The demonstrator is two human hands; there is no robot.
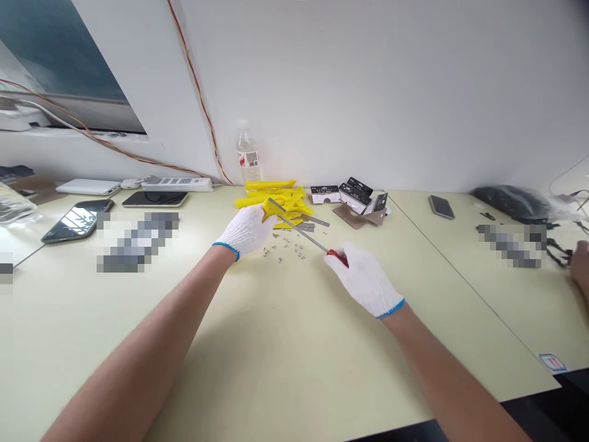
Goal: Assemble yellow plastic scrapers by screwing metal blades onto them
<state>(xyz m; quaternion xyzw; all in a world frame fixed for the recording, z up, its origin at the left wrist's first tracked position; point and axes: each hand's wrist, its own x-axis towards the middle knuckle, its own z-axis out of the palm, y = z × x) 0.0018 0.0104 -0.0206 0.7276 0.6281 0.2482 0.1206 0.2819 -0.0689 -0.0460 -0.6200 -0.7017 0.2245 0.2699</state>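
Firstly, the writing: the water bottle carries a red-and-white label with a barcode, and print on the black-and-white card packs is too small to read. The left hand, in a white knit glove with a blue cuff, is closed around a yellow plastic handle. The right hand, gloved alike, grips the red handle of a screwdriver, its steel shaft angled across to the yellow piece. That piece is held above the tabletop, just before a heap of similar yellow handles. Small silver screws lie scattered below it, near flat metal blades. A co-worker's hand shows at the far right edge.
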